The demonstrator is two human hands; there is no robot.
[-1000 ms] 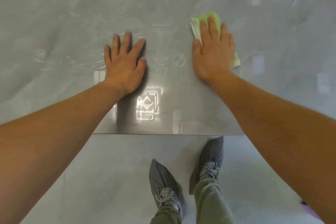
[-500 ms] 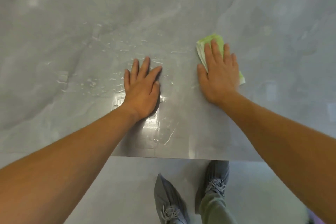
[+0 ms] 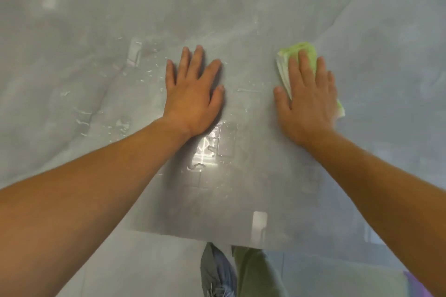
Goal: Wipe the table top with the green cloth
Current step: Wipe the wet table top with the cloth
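Note:
The grey, glossy table top [image 3: 241, 19] fills most of the view, and its near edge runs across the bottom. A folded green cloth [image 3: 293, 55] lies on it at the right, mostly covered by my right hand [image 3: 307, 101], which presses flat on the cloth with fingers spread. My left hand [image 3: 193, 94] rests flat on the bare table to the left of the cloth, palm down, holding nothing. Water droplets and wet streaks [image 3: 115, 123] sit on the surface left of and below my left hand.
Below the table's near edge I see the grey floor [image 3: 144, 267], one covered shoe [image 3: 217, 272] and an olive trouser leg [image 3: 253, 272]. Bright light reflections [image 3: 207, 152] shine on the wet patch between my forearms.
Both hands have slid farther from the table's near edge, the right one carrying the cloth. More table now shows between the hands and that edge.

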